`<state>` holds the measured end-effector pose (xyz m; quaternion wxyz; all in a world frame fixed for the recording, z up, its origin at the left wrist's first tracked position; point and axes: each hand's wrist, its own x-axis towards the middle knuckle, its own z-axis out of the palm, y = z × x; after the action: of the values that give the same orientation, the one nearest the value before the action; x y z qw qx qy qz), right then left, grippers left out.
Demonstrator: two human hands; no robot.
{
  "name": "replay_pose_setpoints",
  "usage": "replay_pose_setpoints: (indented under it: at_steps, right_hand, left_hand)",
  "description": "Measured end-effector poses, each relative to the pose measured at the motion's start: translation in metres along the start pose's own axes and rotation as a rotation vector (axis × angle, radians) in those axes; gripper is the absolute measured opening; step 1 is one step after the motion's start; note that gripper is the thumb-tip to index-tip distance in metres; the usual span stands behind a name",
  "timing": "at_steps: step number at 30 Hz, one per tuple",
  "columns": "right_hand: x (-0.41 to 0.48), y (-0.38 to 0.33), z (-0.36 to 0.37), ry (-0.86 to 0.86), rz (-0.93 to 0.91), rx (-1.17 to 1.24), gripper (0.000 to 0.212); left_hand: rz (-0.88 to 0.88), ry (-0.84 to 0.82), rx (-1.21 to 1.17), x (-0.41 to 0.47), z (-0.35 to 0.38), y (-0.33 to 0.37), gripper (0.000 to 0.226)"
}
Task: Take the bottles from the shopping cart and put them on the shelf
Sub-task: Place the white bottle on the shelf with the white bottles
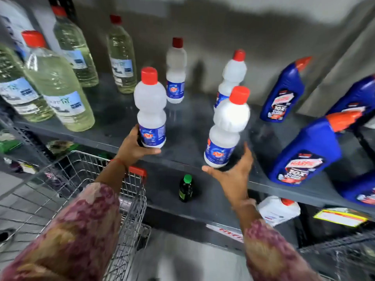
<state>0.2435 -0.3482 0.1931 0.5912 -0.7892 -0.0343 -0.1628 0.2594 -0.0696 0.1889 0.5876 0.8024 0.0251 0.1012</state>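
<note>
Dark grey shelf (182, 126) boards against a bare wall set the scene, and two white bottles with red caps are arriving at the front edge of the middle board. The left bottle (151, 110) stands close to upright, its base clasped by the left grip (136, 148), fingers wrapped around the blue label and thumb underneath. The right bottle (227, 128) tilts, cap leaning away to the right, and the right grip (233, 173) looks slack around its base, palm cupped below and fingers spread, so whether it truly clamps the bottle cannot be told. Beyond both grips stand two matching white bottles (176, 74), so a neat job likely means sliding each new one straight forward into the gap in front of those. Righting the tilted bottle before letting go seems wise, since it sits near the lip. Left of the left grip are clear bottles (58, 84) of pale liquid; right of the right grip are blue bottles (304, 153). Below and behind the left grip is the shopping cart (97, 179).
</note>
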Motion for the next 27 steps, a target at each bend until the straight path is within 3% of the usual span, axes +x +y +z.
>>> replay_pose_setpoints:
  at_steps: [2,5,12,13,15,17,18,21,24,27]
  right_hand:
    - [0.015,-0.003,-0.005,-0.196,0.092,-0.034,0.078]
    - [0.022,-0.001,-0.009,-0.232,0.109,-0.094,0.055]
    - [0.019,-0.004,-0.011,-0.228,0.102,-0.082,0.06]
    - [0.016,-0.003,-0.013,-0.233,0.081,-0.1,0.066]
    - [0.001,0.005,-0.024,-0.212,0.041,-0.171,0.083]
    - [-0.02,0.016,-0.044,-0.111,-0.006,-0.264,0.08]
    - [-0.031,0.024,-0.059,-0.029,-0.051,-0.311,0.07]
    - [-0.047,0.044,-0.116,0.253,-0.124,-0.388,0.053]
    - [-0.036,0.049,-0.191,0.576,-0.089,-0.355,0.081]
    - [-0.013,0.055,-0.259,0.729,0.024,-0.377,0.107]
  left_hand:
    - [-0.019,0.032,-0.008,0.002,0.002,-0.004,0.083]
    - [-0.046,0.016,-0.021,0.005,0.001,-0.004,0.069]
    - [-0.024,0.001,0.098,-0.001,0.004,0.007,0.057]
    - [-0.019,0.046,0.116,-0.007,0.008,0.012,0.06]
    - [-0.024,0.293,0.141,-0.031,0.022,0.021,0.062]
    - [0.034,0.584,0.238,-0.068,0.048,0.028,0.042]
    - [0.064,0.63,0.311,-0.088,0.068,0.032,0.041]
    - [0.175,0.465,0.282,-0.131,0.151,0.043,0.047]
    - [0.206,0.269,0.051,-0.135,0.236,0.083,0.042]
    - [0.094,0.069,-0.118,-0.1,0.289,0.11,0.089]
